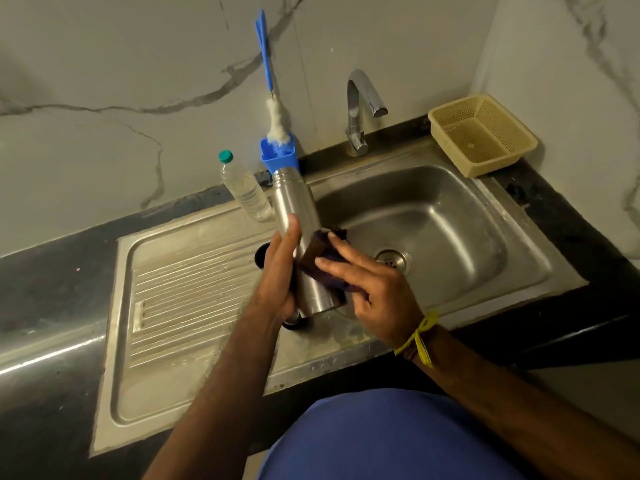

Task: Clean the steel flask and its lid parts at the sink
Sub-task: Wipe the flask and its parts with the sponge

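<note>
The steel flask (297, 209) is tilted over the left rim of the sink basin (433, 223), its open mouth pointing up and away. My left hand (282, 268) grips the flask's body from the left, thumb lying along it. My right hand (367, 282) presses a dark scrub pad (317, 249) against the flask's right side with straight fingers. Two dark round lid parts lie on the drainboard, one (260, 255) behind my left hand and one (292, 322) under the flask's base, both partly hidden.
A blue-handled bottle brush (277, 123) stands in a blue holder (280, 157) at the wall. A clear plastic bottle (244, 188) stands left of it. The tap (360, 105) is off. A yellow basket (481, 133) sits at the back right. The ribbed drainboard (187, 296) lies left.
</note>
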